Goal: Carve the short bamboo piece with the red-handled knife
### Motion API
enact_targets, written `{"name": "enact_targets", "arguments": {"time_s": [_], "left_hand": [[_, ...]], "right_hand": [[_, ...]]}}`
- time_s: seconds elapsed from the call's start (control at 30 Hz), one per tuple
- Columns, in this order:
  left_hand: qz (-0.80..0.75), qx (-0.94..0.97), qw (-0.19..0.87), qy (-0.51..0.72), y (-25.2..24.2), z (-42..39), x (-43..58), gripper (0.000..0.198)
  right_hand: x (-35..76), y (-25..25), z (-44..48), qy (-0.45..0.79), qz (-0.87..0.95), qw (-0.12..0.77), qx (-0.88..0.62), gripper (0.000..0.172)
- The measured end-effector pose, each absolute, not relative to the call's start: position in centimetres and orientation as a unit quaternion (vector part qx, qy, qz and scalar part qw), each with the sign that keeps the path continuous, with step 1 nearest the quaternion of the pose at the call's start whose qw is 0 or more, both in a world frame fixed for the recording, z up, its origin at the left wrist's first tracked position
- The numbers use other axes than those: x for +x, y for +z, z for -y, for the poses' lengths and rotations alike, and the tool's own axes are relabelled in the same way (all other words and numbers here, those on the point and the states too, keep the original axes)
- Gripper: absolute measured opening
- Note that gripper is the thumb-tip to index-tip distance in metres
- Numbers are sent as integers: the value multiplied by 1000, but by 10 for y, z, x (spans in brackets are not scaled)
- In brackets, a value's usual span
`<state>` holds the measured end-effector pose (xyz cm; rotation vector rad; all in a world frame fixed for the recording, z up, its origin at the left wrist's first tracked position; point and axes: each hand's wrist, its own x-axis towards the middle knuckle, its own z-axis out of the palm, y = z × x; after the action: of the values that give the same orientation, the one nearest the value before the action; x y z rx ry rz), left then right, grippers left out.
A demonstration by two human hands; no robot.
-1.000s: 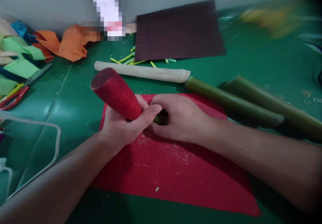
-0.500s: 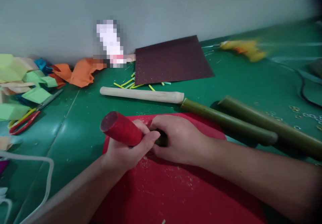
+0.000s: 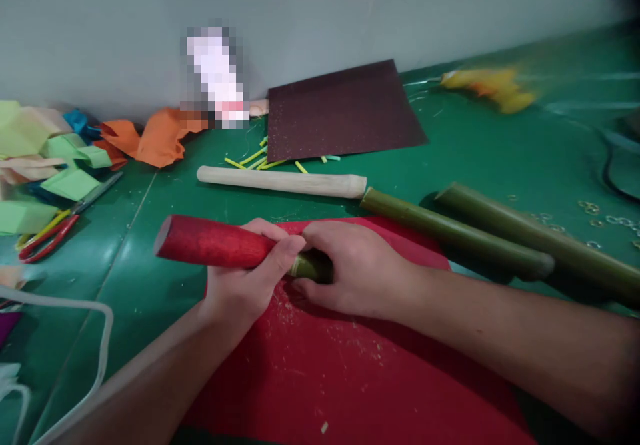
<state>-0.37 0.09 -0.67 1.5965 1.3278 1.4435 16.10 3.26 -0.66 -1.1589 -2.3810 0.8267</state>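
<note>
My left hand (image 3: 245, 271) is closed around a thick red rod (image 3: 215, 241), its flat round end pointing left. The rod now lies nearly level above a red sheet (image 3: 340, 378) sprinkled with pale shavings. My right hand (image 3: 357, 268) wraps a short green bamboo piece (image 3: 311, 265) that shows between the two hands, in line with the red rod. Whether the red and green parts are one stick is hidden by my fingers. Just beyond my hands lie a pale peeled stick (image 3: 283, 181) and a green bamboo stick (image 3: 445, 228), end to end.
A thicker bamboo length (image 3: 530, 231) lies at right beside small rings (image 3: 623, 221). A dark brown sheet (image 3: 345, 111) covers part of some yellow strips at the back. Red-handled scissors (image 3: 53, 238) and folded coloured paper (image 3: 70, 185) are left. A yellow glue gun-like object (image 3: 487, 88) is blurred.
The red rod's free end has swung left and down, from slanting up to nearly level. More green bamboo shows between my hands. The view has shifted slightly.
</note>
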Motion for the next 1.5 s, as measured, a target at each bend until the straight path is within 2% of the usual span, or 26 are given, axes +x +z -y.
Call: {"name": "enact_targets", "arguments": {"time_s": [0.2, 0.47, 0.6, 0.73, 0.87, 1.03, 1.27, 1.37, 1.5], "left_hand": [[-461, 647, 302, 527, -5, -1, -4, 29], [-414, 703, 294, 498, -3, -4, -6, 27], [-447, 681, 282, 508, -2, -2, -3, 24], [-527, 585, 312, 532, 0, 1, -1, 15], [-514, 582, 345, 528, 1, 1, -2, 19], [-486, 649, 298, 504, 2, 0, -3, 27], [-485, 668, 253, 504, 0, 0, -3, 23], [-519, 621, 278, 517, -2, -1, -5, 15], [-516, 600, 321, 521, -1, -1, -5, 20]], "right_hand": [[162, -7, -33, 297, 844, 193, -402, 18], [161, -7, -33, 321, 838, 202, -393, 17], [162, -8, -33, 318, 839, 203, -393, 12], [162, -7, -33, 297, 844, 198, -401, 18], [162, -5, -33, 299, 844, 188, -404, 19], [162, -5, -33, 311, 840, 188, -402, 17], [161, -6, -33, 313, 840, 190, -401, 13], [161, -6, -33, 303, 844, 185, -401, 20], [162, -5, -33, 313, 841, 179, -403, 24]]}}
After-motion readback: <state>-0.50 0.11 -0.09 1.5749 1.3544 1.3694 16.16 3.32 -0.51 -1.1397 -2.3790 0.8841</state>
